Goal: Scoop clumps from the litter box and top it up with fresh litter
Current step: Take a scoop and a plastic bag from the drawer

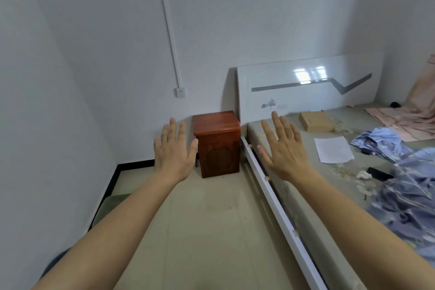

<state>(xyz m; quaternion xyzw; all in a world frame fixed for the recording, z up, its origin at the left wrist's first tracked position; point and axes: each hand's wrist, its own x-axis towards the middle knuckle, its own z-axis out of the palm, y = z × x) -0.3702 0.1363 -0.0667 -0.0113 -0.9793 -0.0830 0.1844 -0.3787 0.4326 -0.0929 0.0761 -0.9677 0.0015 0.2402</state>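
Both arms are stretched out in front of me, backs of the hands toward the camera. My left hand (174, 150) has its fingers straight and spread and holds nothing. My right hand (283, 148) is likewise flat with spread fingers and holds nothing. No litter box, scoop or litter bag appears in the head view. A pale green rounded edge (110, 202) shows low at the left wall behind my left forearm; I cannot tell what it is.
A red-brown wooden nightstand (217, 139) stands against the back wall. A bed with a white frame rail (270, 193) and white headboard (303, 85) fills the right, carrying a cardboard box (316, 121), a paper sheet (333, 149) and blue bedding (409, 190). Beige tiled floor (207, 231) lies between.
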